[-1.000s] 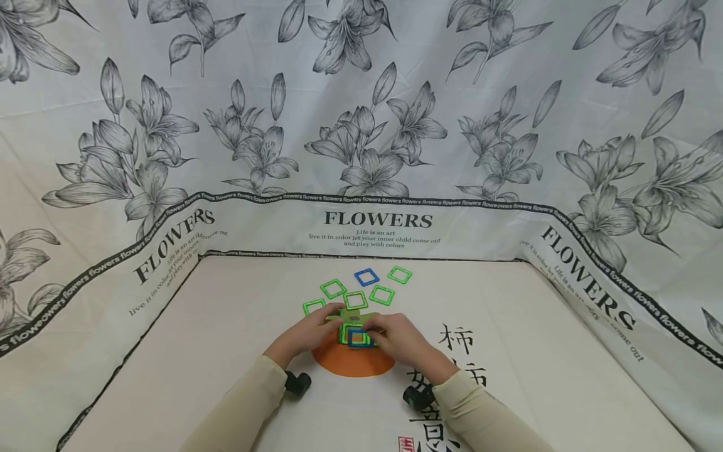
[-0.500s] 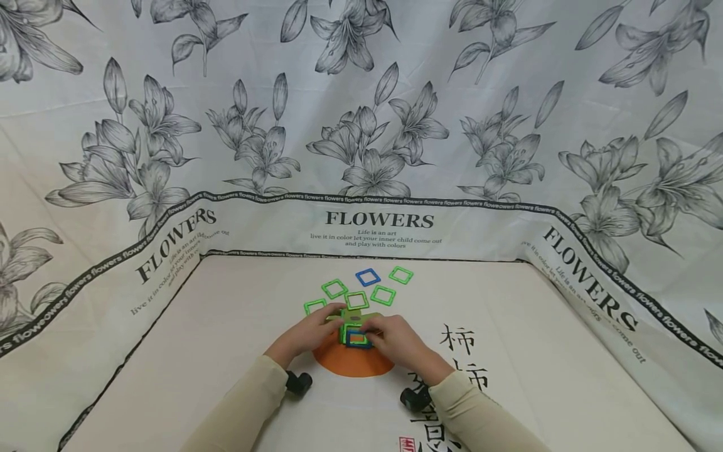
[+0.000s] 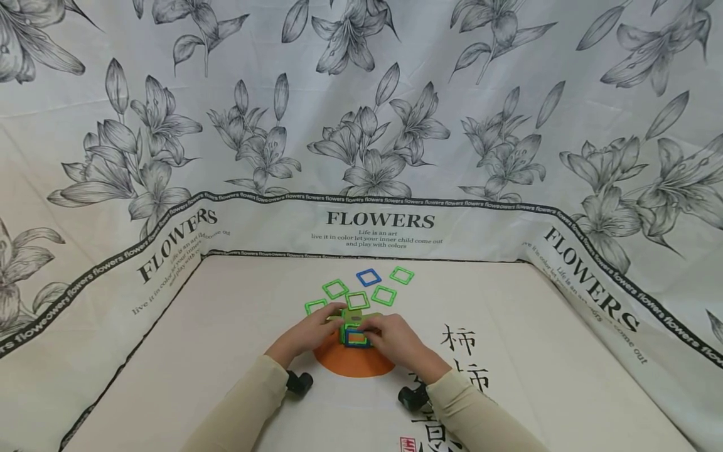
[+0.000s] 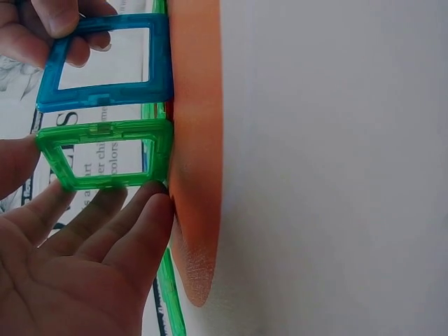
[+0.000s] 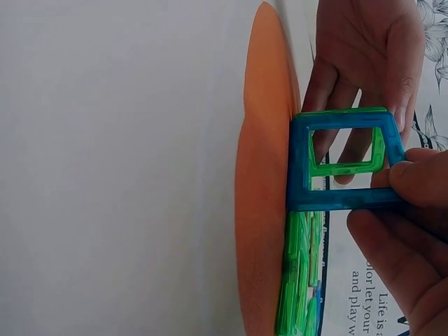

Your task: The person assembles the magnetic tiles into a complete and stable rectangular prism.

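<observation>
Between thumb and fingers, my left hand (image 3: pixel 305 333) holds a green magnetic tile (image 4: pixel 105 129), a hollow square frame standing on edge. My right hand (image 3: pixel 398 339) pinches the upper edge of a blue magnetic tile (image 4: pixel 161 63), also upright and on the near side of the green one. Both lower edges meet the orange printed shape (image 3: pixel 353 367) on the cloth. In the right wrist view the blue frame (image 5: pixel 299 161) partly overlaps the green frame behind it. Whether the two touch cannot be told.
Loose green tiles (image 3: pixel 384 295) and a blue tile (image 3: pixel 369 277) lie flat beyond the hands. Black lettering (image 3: pixel 459 339) is printed on the cloth at right. A flower-patterned curtain (image 3: pixel 381 220) hangs around the back and sides.
My right hand has shifted slightly left with the blue tile, bringing it more in line with the green tile. The left hand stays nearly still.
</observation>
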A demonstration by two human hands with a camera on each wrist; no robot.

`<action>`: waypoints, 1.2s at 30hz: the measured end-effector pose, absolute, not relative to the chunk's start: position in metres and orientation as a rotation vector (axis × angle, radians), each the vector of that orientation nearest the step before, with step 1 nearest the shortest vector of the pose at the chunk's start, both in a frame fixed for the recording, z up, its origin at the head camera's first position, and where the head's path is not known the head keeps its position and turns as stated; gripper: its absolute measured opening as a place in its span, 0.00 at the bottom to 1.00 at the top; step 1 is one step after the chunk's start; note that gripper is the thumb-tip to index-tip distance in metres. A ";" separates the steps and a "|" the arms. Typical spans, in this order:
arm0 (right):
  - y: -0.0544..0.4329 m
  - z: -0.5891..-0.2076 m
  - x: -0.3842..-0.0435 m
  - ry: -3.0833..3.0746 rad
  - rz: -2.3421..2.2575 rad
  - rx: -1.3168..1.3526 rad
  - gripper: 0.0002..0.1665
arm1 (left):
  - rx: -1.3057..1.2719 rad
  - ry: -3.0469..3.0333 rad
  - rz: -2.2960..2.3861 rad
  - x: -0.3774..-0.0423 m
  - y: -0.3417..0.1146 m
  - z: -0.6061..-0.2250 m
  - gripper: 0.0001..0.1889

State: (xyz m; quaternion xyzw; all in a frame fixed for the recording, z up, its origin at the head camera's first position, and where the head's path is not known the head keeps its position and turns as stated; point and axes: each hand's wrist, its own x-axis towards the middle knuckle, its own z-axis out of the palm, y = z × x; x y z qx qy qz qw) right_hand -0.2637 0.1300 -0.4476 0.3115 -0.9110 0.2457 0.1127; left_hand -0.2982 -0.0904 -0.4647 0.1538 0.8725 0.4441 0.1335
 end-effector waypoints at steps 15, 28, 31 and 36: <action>0.127 -0.447 -0.266 -2.669 0.732 0.950 0.06 | 0.433 2.518 1.304 -0.300 -0.091 -0.468 0.24; 0.124 -0.449 -0.268 -2.671 0.700 0.942 0.06 | 0.445 2.517 1.297 -0.299 -0.091 -0.467 0.24; 0.124 -0.448 -0.267 -2.669 0.708 0.946 0.06 | 0.451 2.516 1.301 -0.298 -0.092 -0.466 0.24; 0.124 -0.449 -0.267 -2.670 0.711 0.947 0.07 | 0.449 2.510 1.308 -0.298 -0.092 -0.466 0.24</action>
